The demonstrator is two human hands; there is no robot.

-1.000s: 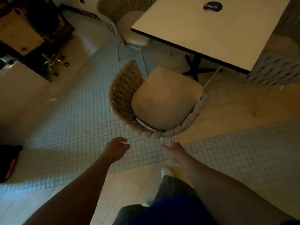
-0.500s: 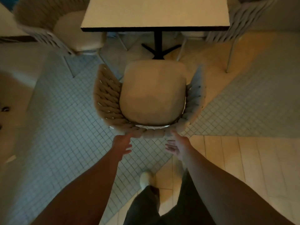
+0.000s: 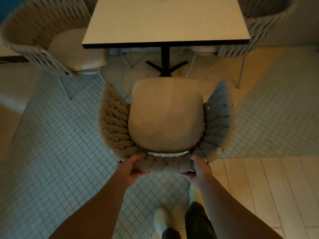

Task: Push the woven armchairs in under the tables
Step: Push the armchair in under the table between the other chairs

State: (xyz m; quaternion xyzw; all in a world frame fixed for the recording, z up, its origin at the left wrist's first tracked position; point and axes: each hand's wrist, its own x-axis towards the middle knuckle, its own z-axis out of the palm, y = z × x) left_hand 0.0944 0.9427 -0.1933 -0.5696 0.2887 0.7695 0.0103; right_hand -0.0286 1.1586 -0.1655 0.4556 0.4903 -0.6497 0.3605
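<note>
The beige rope-woven armchair with a padded tan seat cushion [image 3: 166, 116] stood on the near side of the square pale-topped table with a black edge and black pedestal [image 3: 165, 21], facing it, its whole seat in view. The left hand [image 3: 132, 168] and right hand [image 3: 200, 169] each gripped the near backrest rim, thumbs on top and fingers curled under. Two matching woven armchairs stood at the table's left [image 3: 51, 44] and right [image 3: 262, 28]. Small-tiled grey floor [image 3: 60, 144] lay beneath.
</note>
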